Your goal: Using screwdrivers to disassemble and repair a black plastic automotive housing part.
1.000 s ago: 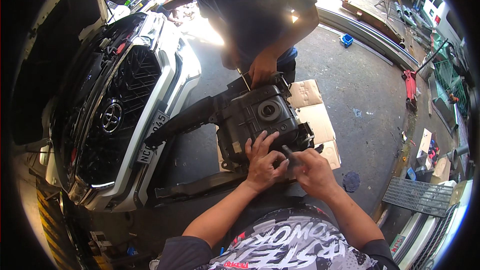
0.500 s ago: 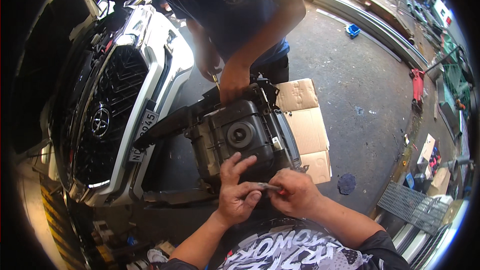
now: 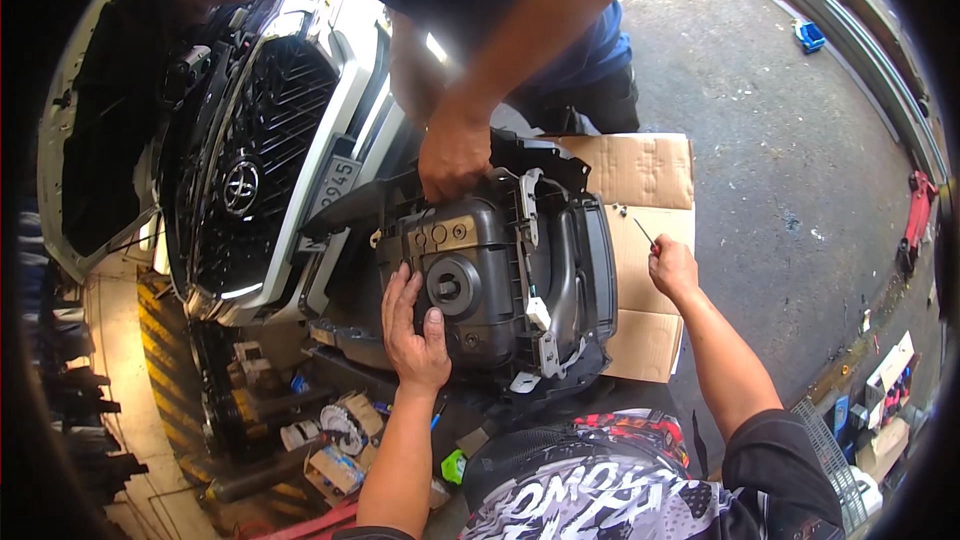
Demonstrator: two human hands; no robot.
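In front of me stands a large black plastic car part (image 3: 490, 322), seemingly a headlamp housing seen from behind, with a round cap (image 3: 451, 285) in its middle. My left hand (image 3: 415, 335) rests on its near left side, fingers stretched out beside the cap. Away to the right, my right hand (image 3: 672, 268) is closed around the red handle of a screwdriver (image 3: 645, 232). Its thin shaft points up and left over a flattened cardboard sheet (image 3: 650, 340). Small dark pieces (image 3: 622, 210), perhaps screws, lie on the cardboard near the tip.
Across from me a co-worker in a dark blue shirt has a hand (image 3: 455, 155) on the housing's far edge. A white car (image 3: 345, 65) with its hood raised stands at the left. Tools and parts (image 3: 340, 430) crowd the lower left; a red jack (image 3: 917, 215) lies far right.
My hands have parted: the left now lies on the housing, and the right has swung right and away with the screwdriver. The co-worker's arm stays at the far edge. The view has shifted.
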